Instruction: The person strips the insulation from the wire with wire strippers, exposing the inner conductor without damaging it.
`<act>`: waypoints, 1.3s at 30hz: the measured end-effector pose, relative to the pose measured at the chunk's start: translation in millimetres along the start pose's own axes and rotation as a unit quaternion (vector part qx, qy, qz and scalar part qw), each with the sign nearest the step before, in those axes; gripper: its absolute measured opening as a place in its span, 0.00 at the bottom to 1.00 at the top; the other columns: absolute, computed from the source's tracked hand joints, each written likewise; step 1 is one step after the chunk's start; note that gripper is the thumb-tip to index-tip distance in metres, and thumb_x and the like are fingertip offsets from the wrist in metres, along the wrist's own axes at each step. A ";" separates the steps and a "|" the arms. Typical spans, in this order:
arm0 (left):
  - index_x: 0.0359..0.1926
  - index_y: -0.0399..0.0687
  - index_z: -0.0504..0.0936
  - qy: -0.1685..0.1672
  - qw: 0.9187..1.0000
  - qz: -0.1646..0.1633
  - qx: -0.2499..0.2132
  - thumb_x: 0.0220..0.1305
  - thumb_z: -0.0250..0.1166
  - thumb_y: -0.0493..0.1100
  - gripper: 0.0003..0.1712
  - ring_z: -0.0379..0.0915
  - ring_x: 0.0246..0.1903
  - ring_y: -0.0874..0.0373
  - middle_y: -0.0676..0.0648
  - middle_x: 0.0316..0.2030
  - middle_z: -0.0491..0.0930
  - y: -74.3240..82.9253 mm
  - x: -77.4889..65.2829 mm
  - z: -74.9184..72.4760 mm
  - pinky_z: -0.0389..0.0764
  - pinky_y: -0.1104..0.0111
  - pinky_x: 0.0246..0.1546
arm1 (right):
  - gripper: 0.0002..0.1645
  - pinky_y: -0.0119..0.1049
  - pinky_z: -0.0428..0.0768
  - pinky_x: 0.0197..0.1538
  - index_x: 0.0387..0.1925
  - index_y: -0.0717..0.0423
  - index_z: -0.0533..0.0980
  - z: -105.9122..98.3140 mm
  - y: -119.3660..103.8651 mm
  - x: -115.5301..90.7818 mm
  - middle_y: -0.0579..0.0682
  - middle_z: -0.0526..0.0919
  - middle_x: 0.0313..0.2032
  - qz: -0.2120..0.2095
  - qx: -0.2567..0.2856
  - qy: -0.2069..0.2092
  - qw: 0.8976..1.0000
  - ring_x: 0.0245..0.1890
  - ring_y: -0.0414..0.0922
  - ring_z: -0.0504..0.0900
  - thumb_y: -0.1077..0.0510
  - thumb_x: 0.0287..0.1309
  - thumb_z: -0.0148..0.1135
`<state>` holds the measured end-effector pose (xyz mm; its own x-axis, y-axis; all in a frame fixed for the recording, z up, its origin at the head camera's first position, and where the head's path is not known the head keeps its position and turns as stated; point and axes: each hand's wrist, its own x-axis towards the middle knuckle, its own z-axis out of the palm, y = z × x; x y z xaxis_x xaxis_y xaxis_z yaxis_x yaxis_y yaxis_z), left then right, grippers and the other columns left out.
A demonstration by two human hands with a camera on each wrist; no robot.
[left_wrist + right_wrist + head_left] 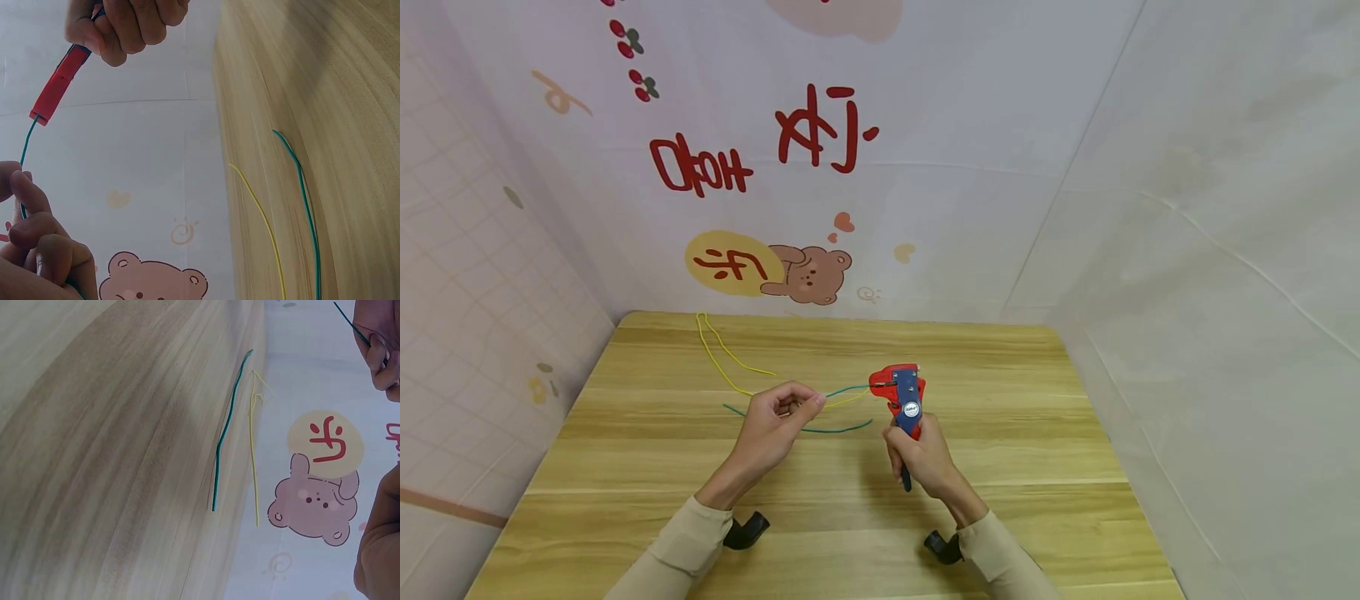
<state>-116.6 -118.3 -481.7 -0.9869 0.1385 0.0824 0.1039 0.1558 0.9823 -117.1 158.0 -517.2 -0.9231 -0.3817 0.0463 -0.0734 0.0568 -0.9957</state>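
Note:
My right hand (pixel 922 457) grips the handles of a red and blue wire stripper (pixel 907 392), held up above the table with its red head toward the left. Between the thumb and fingers of my left hand (pixel 777 417) is a green wire (pixel 847 389). In the left wrist view this green wire (pixel 26 144) runs up into the red mouth of the stripper (pixel 59 84); its tip is hidden inside. Below the hands lie a second green wire (pixel 222 437) and a long yellow wire (pixel 253 456), bent back on itself at its far end.
The wooden table (pixel 1015 433) meets a white, printed cloth wall (pixel 955 208) at the back, with more cloth at both sides. A black curved piece (pixel 747 531) sits by the left cuff, and another black piece (pixel 942 547) by the right cuff.

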 end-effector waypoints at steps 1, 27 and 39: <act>0.48 0.42 0.90 0.000 1.000 0.001 0.000 0.83 0.70 0.46 0.11 0.78 0.35 0.62 0.46 0.41 0.88 -0.1 0.0 0.0 0.80 0.70 0.40 | 0.21 0.37 0.79 0.16 0.24 0.73 0.72 0.0 0.2 -0.1 0.74 0.71 0.16 0.002 0.001 0.001 1.000 0.11 0.38 0.77 0.68 0.78 0.54; 0.47 0.42 0.90 -0.001 1.000 0.011 -0.003 0.83 0.70 0.45 0.09 0.79 0.35 0.62 0.47 0.41 0.88 -3.4 1.0 0.0 0.82 0.70 0.40 | 0.19 0.37 0.80 0.17 0.26 0.71 0.73 0.4 2.2 -0.6 0.74 0.73 0.17 0.015 -0.004 0.015 1.000 0.12 0.39 0.79 0.65 0.78 0.56; 0.47 0.44 0.91 0.002 1.000 0.011 0.002 0.82 0.71 0.45 0.09 0.78 0.34 0.60 0.50 0.40 0.88 -3.8 1.9 0.1 0.80 0.70 0.40 | 0.20 0.36 0.80 0.18 0.27 0.71 0.73 -0.6 2.3 -2.1 0.73 0.73 0.17 0.021 0.000 0.016 1.000 0.12 0.38 0.79 0.64 0.78 0.58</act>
<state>-118.8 -118.5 -485.3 -0.9849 0.1376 0.1050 0.1263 0.1569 0.9795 -115.5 159.5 -519.5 -0.9369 -0.3494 0.0076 -0.0346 0.0711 -0.9969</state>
